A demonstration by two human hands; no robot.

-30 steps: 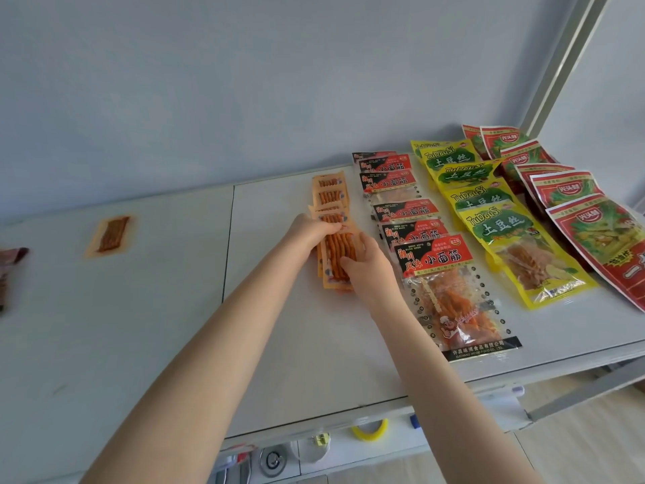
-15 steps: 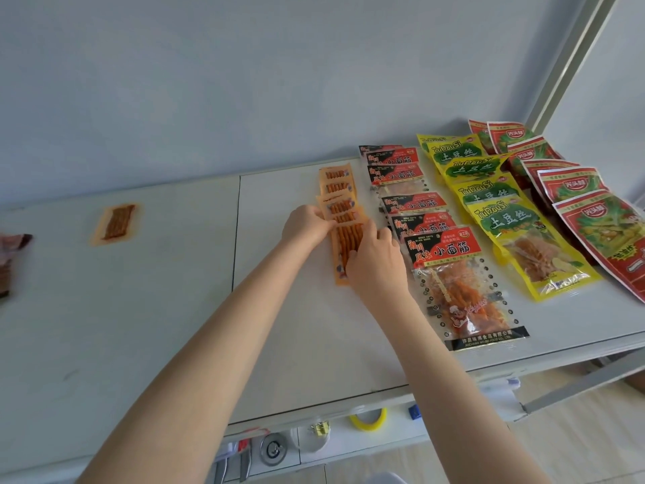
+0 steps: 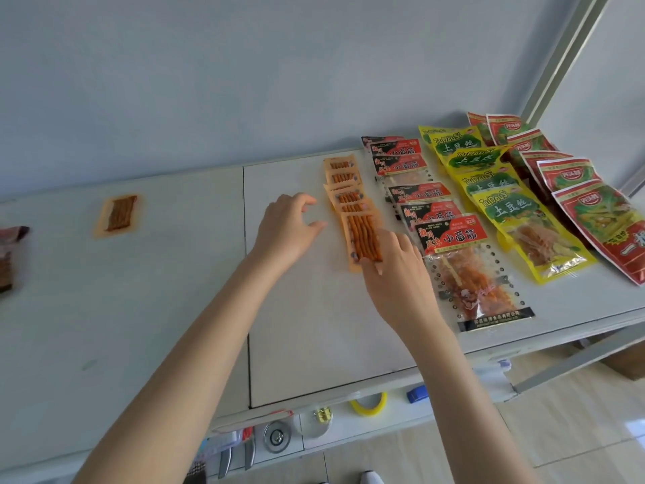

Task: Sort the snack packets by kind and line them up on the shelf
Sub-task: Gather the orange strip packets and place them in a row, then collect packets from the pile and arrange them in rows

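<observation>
Fingers [image 3: 389,239] of right hand [image 3: 398,277] press flat on front orange packet [image 3: 363,235], left hand [image 3: 286,232] open, empty; nudge edges square.

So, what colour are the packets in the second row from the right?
Yellow packets with green labels; the head view shows them.

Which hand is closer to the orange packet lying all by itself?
Left. The left hand is to the right of the lone orange packet; the right hand is farther right, on the orange row's front packet.
</observation>
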